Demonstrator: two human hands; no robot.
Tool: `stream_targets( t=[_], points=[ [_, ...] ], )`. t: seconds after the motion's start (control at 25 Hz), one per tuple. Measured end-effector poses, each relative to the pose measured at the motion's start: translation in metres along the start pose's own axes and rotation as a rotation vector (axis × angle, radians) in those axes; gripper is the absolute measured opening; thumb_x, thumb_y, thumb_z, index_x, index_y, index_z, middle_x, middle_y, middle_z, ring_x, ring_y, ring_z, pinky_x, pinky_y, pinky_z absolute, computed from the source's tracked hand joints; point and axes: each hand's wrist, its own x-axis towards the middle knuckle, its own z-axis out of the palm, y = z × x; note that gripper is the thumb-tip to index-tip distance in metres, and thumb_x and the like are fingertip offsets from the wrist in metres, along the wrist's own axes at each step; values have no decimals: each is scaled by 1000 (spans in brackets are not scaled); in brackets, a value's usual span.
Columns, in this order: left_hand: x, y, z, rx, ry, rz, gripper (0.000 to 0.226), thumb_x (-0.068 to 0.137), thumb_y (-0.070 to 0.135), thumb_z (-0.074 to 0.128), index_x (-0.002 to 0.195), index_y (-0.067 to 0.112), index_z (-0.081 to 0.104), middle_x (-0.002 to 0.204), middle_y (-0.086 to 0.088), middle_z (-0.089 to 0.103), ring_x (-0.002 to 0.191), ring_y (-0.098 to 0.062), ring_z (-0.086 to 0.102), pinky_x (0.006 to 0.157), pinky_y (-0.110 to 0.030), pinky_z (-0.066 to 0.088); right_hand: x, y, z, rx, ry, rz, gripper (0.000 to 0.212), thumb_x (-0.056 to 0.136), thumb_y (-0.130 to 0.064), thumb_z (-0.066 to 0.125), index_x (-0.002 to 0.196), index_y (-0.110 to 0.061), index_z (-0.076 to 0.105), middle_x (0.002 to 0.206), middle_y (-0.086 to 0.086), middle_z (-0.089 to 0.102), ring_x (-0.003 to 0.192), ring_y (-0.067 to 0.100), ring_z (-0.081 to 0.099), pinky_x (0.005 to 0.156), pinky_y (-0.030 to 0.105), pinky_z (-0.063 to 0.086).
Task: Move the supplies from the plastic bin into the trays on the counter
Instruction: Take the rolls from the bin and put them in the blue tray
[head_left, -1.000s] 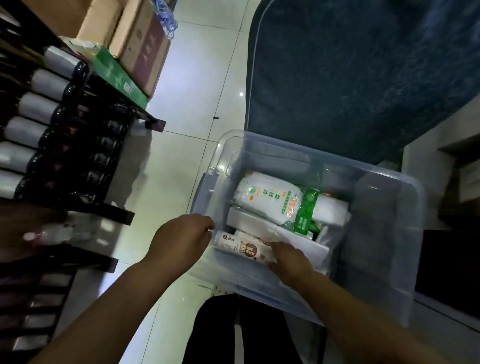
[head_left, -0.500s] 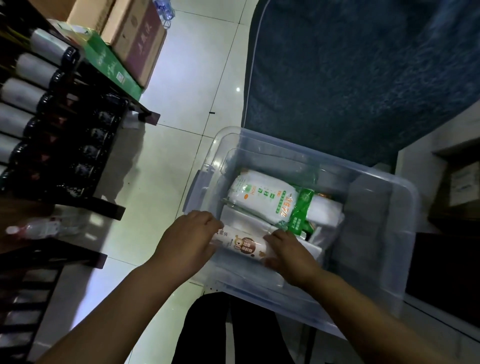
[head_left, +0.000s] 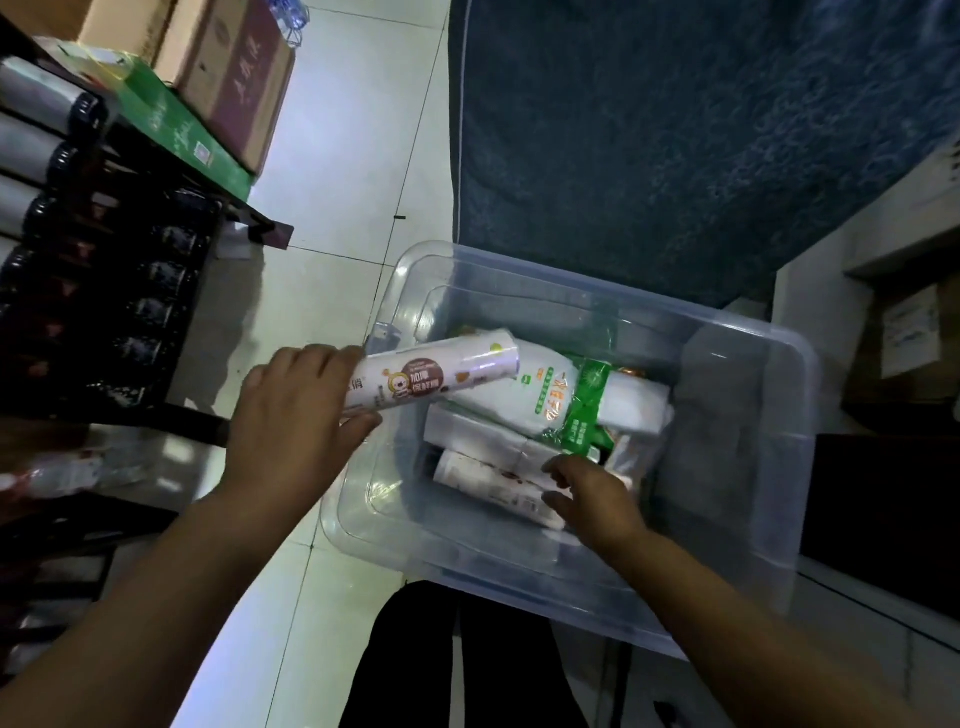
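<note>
- Grip first: the left hand (head_left: 296, 415) is wrapped around one end of a white roll (head_left: 431, 376), thumb under and fingers over, so the roll's free end juts out over the plastic bin (head_left: 748, 483), raised above the packs below, probably to lift it clear of the rim.
- Beyond that free end lies a white-and-green pouch (head_left: 540, 395), slanting across the pile.
- The right hand (head_left: 592, 499) sits low inside the bin with fingers spread and loose, touching a second roll (head_left: 493, 480) just ahead of its fingertips; it has not closed on it, and looks set to gather it next.
- A flat white pack (head_left: 467, 436) lies between the two hands, under the pouch.
- Trays and counter are out of view, so the destination cannot be placed.
- Dim light and clear walls blur the bin's bottom layer; the printing stays unreadable.
</note>
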Motion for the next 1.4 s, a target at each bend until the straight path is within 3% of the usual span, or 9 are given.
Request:
stream_targets(
  t=[0.12,0.28,0.48,0.6,0.76,1.04,1.2,1.28,1.4],
  points=[
    [-3,-8,7,-30,42,-33,61,62,34,79,115,17,53,101,-10,63,90,-34,55,74,-43,44,21,6,39,-125,-194,-59,48,89,-25,57,135,-19,45,138,7,50,122,22,49,95,26,39],
    [-2,-10,18,-66,46,-33,62,62,36,78,117,19,53,103,-7,63,92,-31,53,77,-42,44,49,5,72,-369,-185,-157,52,89,-20,50,139,-17,39,143,8,44,128,24,41,101,32,38],
    [0,-10,18,-84,33,-35,62,63,36,77,117,18,54,103,-7,63,92,-31,54,76,-40,43,54,-3,77,-510,-207,-141,51,85,-18,51,135,-11,44,135,14,49,122,29,44,95,35,40],
    [-1,-7,8,-88,36,-27,60,64,36,77,117,18,55,104,-7,64,92,-31,55,76,-40,44,41,-7,56,-522,-214,-152,59,79,-27,58,132,-10,42,129,14,52,113,31,50,81,36,46],
    [-7,2,-15,-119,48,3,62,63,35,80,117,18,56,103,-6,64,91,-29,56,71,-38,46,2,-19,17,-431,-81,-156,51,73,-29,58,120,-12,47,115,12,60,101,31,58,70,33,45],
    [-36,25,-72,-206,83,163,63,63,36,79,119,15,58,106,-8,66,93,-30,56,71,-37,47,-112,-55,-60,-468,262,-10,45,66,-32,70,106,-13,58,107,10,58,99,33,55,75,39,45],
    [-66,40,-100,-372,94,182,61,66,38,77,121,18,56,112,-6,64,97,-28,54,69,-35,46,-203,-78,-78,-416,458,154,43,53,-28,80,90,-13,62,86,9,63,72,32,61,52,36,47],
    [-79,52,-113,-478,77,198,58,69,40,75,120,22,54,113,-5,63,98,-27,54,67,-35,48,-255,-86,-78,-380,554,239,45,55,-34,79,93,-18,61,82,4,64,66,28,62,46,32,45],
    [-94,85,-133,-553,65,311,55,71,41,75,118,25,52,111,-5,62,97,-27,56,67,-36,51,-329,-92,-75,-367,677,356,53,60,-41,77,108,-23,61,86,-1,66,70,24,63,49,33,46]
  ],
)
